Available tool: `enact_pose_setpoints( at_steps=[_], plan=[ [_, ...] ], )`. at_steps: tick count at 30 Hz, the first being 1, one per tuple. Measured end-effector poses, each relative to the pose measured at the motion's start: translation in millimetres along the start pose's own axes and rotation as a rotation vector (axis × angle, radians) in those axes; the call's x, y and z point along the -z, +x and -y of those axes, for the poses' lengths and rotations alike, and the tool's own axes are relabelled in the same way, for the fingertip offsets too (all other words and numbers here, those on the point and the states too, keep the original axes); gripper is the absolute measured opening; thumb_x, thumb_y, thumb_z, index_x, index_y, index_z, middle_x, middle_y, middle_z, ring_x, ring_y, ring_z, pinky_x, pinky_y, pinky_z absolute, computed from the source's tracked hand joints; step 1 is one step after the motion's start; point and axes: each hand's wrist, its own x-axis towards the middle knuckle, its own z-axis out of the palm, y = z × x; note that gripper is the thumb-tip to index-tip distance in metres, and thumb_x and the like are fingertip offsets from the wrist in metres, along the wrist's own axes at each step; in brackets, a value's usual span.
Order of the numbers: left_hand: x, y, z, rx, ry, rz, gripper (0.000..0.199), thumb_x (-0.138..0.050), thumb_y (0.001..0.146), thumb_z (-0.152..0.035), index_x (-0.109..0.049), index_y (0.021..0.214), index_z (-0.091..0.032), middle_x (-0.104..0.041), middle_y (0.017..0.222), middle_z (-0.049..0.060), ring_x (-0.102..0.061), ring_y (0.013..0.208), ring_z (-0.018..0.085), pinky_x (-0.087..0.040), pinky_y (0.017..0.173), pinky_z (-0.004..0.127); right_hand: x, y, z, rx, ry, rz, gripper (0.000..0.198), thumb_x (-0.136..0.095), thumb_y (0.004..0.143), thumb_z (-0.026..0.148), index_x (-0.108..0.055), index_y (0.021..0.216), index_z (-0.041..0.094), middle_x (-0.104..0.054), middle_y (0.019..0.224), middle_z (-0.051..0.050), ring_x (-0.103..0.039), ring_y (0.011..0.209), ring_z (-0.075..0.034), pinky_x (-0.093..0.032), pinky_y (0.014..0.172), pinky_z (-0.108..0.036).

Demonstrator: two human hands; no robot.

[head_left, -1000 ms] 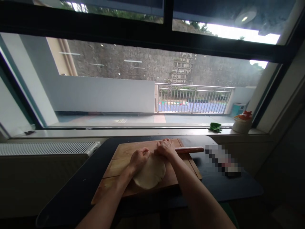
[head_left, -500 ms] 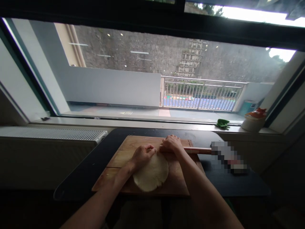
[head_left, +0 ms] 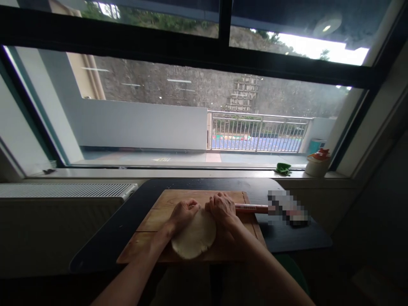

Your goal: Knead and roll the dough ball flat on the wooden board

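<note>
Right hand (head_left: 222,207) clamped round rolling pin (head_left: 251,208), near dough disc (head_left: 195,239) at one o'clock. Left hand (head_left: 185,214) touching dough at eleven, fingers curled; whether pinching, cannot tell. Dough lies on cutting board (head_left: 153,213), towards six. Rolling pin's three-o'clock end obscured by pixelated patch (head_left: 288,208).

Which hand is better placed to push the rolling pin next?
Probably the right hand: its fingers curl over the rolling pin, while the left hand is at the edge of the dough.
</note>
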Motion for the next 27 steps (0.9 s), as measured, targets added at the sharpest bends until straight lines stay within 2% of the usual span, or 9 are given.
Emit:
enact_pose_setpoints(
  at_steps=[5, 8, 10, 17, 22, 27],
  plan=[
    [-1, 0, 1, 0.038, -0.012, -0.001, 0.027, -0.047, 0.076, -0.038, -0.063, 0.076, -0.016, -0.066, 0.073, 0.002, -0.058, 0.067, 0.015, -0.042, 0.064, 0.024, 5, -30, -3, -0.003, 0.006, -0.022, 0.033, -0.03, 0.091, 0.036, -0.06, 0.084, 0.023, -0.059, 0.09, -0.005, -0.049, 0.087, -0.018, -0.028, 0.083, -0.033],
    [-1, 0, 0, 0.037, -0.017, 0.008, 0.028, -0.046, 0.076, -0.038, -0.063, 0.075, -0.017, -0.066, 0.073, 0.002, -0.059, 0.069, 0.015, -0.042, 0.065, 0.024, 4, -45, 2, -0.037, 0.013, -0.092, 0.026, -0.033, 0.09, 0.032, -0.056, 0.096, 0.024, -0.059, 0.094, -0.004, -0.047, 0.092, -0.018, -0.021, 0.09, -0.035],
    [-1, -1, 1, 0.028, -0.018, 0.013, 0.027, -0.046, 0.077, -0.038, -0.063, 0.076, -0.017, -0.066, 0.074, 0.002, -0.059, 0.069, 0.015, -0.041, 0.064, 0.024, 4, -50, 5, -0.048, 0.016, -0.132, 0.024, -0.034, 0.09, 0.032, -0.055, 0.098, 0.024, -0.058, 0.094, -0.004, -0.046, 0.093, -0.018, -0.019, 0.092, -0.035],
    [-2, -2, 3, 0.05, 0.029, -0.024, 0.027, -0.046, 0.077, -0.038, -0.063, 0.077, -0.018, -0.067, 0.075, 0.002, -0.06, 0.068, 0.015, -0.041, 0.064, 0.023, 0, -38, 4, 0.013, 0.028, -0.146, 0.024, -0.034, 0.09, 0.033, -0.056, 0.09, 0.022, -0.058, 0.09, -0.004, -0.047, 0.089, -0.018, -0.023, 0.086, -0.033],
    [-2, 7, 8, 0.083, 0.08, -0.106, 0.024, -0.047, 0.076, -0.036, -0.063, 0.075, -0.018, -0.066, 0.073, 0.003, -0.059, 0.067, 0.014, -0.041, 0.063, 0.023, -8, -20, 2, 0.088, 0.055, -0.142, 0.022, -0.036, 0.089, 0.032, -0.056, 0.09, 0.022, -0.059, 0.091, -0.004, -0.047, 0.089, -0.017, -0.024, 0.084, -0.031],
    [1, 10, 9, 0.103, 0.063, -0.097, 0.026, -0.046, 0.076, -0.037, -0.063, 0.073, -0.018, -0.066, 0.073, 0.002, -0.059, 0.067, 0.015, -0.042, 0.062, 0.023, -9, -16, 1, 0.102, 0.088, -0.151, 0.022, -0.036, 0.09, 0.032, -0.056, 0.088, 0.023, -0.059, 0.09, -0.002, -0.047, 0.087, -0.016, -0.025, 0.081, -0.03]
  ],
)
